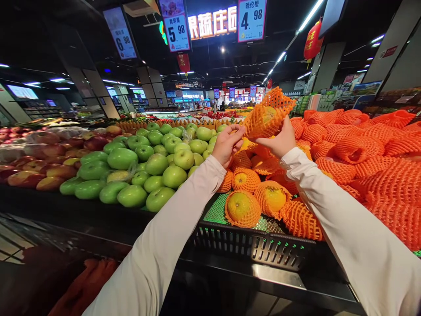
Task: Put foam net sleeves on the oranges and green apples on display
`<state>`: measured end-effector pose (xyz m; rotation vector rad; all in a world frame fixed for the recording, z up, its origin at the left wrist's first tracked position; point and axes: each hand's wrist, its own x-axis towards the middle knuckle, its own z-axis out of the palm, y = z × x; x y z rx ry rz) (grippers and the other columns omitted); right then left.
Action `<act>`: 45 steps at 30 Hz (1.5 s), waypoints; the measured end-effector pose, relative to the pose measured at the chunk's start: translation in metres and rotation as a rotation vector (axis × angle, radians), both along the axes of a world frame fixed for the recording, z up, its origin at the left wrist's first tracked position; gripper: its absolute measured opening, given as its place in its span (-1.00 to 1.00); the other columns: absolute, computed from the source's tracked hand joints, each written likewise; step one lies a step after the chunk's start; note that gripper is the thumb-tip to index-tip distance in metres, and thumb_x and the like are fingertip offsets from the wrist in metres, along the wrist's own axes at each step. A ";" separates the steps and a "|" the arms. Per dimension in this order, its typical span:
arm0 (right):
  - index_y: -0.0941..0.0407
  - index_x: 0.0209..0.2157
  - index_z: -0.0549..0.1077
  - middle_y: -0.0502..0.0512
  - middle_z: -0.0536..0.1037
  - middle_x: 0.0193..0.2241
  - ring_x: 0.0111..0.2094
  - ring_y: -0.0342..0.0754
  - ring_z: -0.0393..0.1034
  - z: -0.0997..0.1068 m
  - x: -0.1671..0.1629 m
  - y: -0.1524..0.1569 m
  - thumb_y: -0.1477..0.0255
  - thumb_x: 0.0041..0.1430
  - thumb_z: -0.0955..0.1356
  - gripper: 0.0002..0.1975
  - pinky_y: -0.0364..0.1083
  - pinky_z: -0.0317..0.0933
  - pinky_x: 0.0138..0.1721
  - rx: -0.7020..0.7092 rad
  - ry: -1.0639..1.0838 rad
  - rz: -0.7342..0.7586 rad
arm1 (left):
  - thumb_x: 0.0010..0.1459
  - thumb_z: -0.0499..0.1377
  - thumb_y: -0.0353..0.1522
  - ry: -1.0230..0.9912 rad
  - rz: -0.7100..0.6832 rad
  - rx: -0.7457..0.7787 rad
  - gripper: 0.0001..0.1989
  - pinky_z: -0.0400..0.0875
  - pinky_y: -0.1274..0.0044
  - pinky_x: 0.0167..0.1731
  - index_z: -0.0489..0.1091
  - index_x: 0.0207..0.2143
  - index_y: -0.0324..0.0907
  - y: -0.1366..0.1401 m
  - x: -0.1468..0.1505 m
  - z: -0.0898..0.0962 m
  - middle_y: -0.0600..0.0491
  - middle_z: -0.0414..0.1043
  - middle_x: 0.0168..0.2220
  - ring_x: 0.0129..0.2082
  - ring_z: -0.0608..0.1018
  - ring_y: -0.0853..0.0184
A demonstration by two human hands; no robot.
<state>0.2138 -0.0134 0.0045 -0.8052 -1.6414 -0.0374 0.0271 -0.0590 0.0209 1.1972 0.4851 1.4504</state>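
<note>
Both my hands hold up an orange point(269, 115) wrapped in an orange foam net, above a heap of similar fruit. My left hand point(229, 142) pinches the net's lower left end between thumb and fingers. On the other side, my right hand point(279, 139) grips the wrapped fruit from the right, its fingers partly hidden behind it. Below lie several netted oranges point(244, 208) in a black slatted crate point(226, 239) with a green mesh lining. Part of the held fruit's yellow-orange skin shows through the net.
Green apples point(158, 164) are piled left of the oranges, with red apples point(54, 151) farther left. Fruit in red-orange foam nets point(358, 149) fills the right side. Price screens point(251, 19) hang overhead. A metal ledge point(279, 276) runs along the stand's front.
</note>
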 end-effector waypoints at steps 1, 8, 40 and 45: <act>0.06 0.22 0.23 0.32 0.50 0.11 0.13 0.30 0.46 0.000 0.000 0.003 0.08 -0.20 0.60 -0.03 0.30 0.41 0.11 0.002 0.030 0.025 | 0.18 0.35 -0.44 0.001 -0.009 -0.020 -0.74 -0.11 0.76 -0.72 0.26 -0.37 -0.19 0.001 0.000 0.000 0.30 0.17 -0.59 -0.72 0.15 0.68; 0.00 0.14 0.30 0.23 0.57 0.01 0.03 0.28 0.53 0.006 0.000 -0.006 0.12 -0.33 0.64 -0.04 0.24 0.47 0.03 -0.213 0.188 0.277 | 0.08 0.38 -0.48 0.025 -0.090 -0.120 -0.75 -0.07 0.76 -0.71 0.34 -0.31 -0.22 0.010 0.002 -0.012 0.21 0.34 -0.52 -0.67 0.29 0.65; 0.01 -0.27 0.45 0.14 0.53 -0.30 -0.34 0.06 0.45 0.023 -0.004 -0.033 0.09 0.30 0.27 -0.70 0.08 0.38 -0.23 0.003 -0.396 -0.120 | 0.14 0.12 0.14 -0.109 -0.144 -0.198 -0.39 0.43 0.57 -0.50 0.49 -0.14 -0.21 0.013 0.002 -0.018 -0.15 0.57 -0.35 -0.35 0.57 0.28; 0.02 -0.42 0.46 0.11 0.51 -0.36 -0.42 -0.01 0.37 0.028 -0.014 -0.052 0.04 0.22 0.33 -0.65 0.05 0.34 -0.29 0.009 -0.542 -0.014 | 0.12 0.17 0.11 -0.155 -0.077 -0.148 -0.42 0.41 0.57 -0.48 0.46 -0.10 -0.18 0.015 0.004 -0.020 -0.11 0.56 -0.31 -0.32 0.57 0.28</act>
